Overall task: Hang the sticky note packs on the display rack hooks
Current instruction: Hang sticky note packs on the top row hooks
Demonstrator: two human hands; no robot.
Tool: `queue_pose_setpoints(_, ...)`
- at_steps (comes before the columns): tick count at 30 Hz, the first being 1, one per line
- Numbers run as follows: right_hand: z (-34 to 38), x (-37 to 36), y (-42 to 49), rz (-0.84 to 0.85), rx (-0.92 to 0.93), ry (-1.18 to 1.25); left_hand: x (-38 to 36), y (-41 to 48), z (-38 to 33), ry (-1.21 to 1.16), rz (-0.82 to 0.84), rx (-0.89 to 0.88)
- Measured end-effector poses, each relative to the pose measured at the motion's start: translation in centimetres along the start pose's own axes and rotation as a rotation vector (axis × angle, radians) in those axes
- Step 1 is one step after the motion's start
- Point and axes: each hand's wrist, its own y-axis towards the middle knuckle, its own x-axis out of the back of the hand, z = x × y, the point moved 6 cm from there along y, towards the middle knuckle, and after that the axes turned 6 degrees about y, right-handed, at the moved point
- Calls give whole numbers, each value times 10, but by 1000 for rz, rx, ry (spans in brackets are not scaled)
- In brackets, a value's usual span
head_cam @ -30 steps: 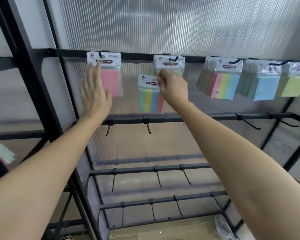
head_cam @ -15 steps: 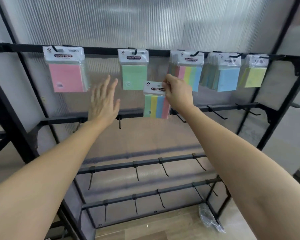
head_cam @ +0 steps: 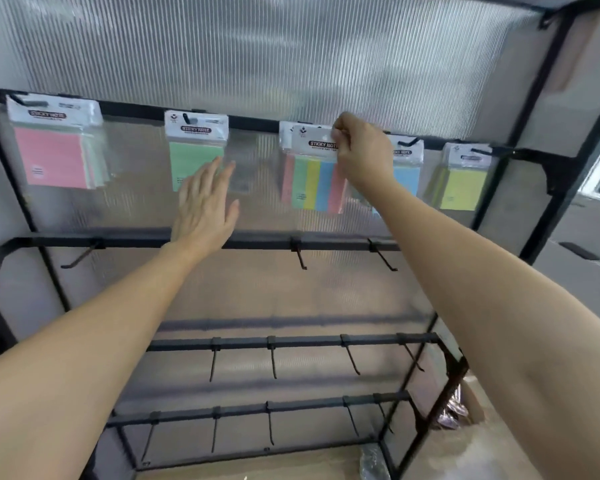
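My right hand [head_cam: 362,152] pinches the white header of a striped multicolour sticky note pack [head_cam: 317,183] and holds it up against the top bar of the black display rack [head_cam: 257,117], in front of other striped packs hanging there. My left hand [head_cam: 205,206] is flat with fingers apart, empty, just below a hanging green pack [head_cam: 194,161]. A pink pack stack [head_cam: 54,155] hangs at the far left. Blue packs [head_cam: 406,174] and yellow-green packs [head_cam: 465,181] hang to the right, partly hidden by my right arm.
Three lower rails carry bare black hooks, such as one hook [head_cam: 300,256] on the second rail [head_cam: 136,241]. A ribbed translucent panel backs the rack. A crumpled plastic bag [head_cam: 373,462] lies on the wooden floor at the rack's foot. A window shows at far right.
My right hand has lifted the striped pack from below the top row up to the top bar, over the hanging striped packs. The left hand stayed flat and empty. The camera shifted right.
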Motion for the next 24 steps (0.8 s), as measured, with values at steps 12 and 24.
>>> queue_pose_setpoints(12,3,-17,29,75,44,65,16,26,-21,62,-64,60)
queue_pose_setpoints(24,-10,-20,35,48,205,41,12,44,-35,71,-69,31)
